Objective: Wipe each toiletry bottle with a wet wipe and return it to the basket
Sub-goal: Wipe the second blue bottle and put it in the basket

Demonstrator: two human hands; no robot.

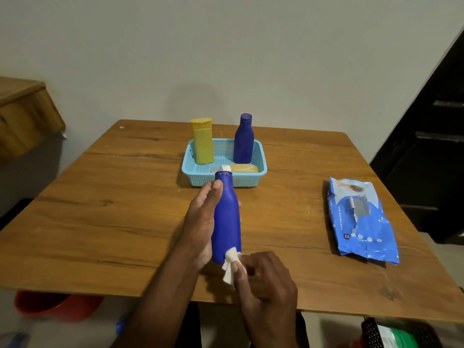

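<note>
Nearest, the right hand (266,280) pinches a crumpled wet wipe (230,264) against the base of the blue bottle (226,219), which the left hand (200,222) grips around its body, lifted over the near middle of the table (100,222). A damp bottle could slip from that grip, and carrying it back carelessly could topple the upright yellow bottle (202,141) or dark blue bottle (243,139) in the basket (226,180) farther off. The left fingers behind the bottle are hidden. A pale bottle (241,168) lies in the basket, partly screened. The print on the wipes pack (361,219) at right is too small to read.
</note>
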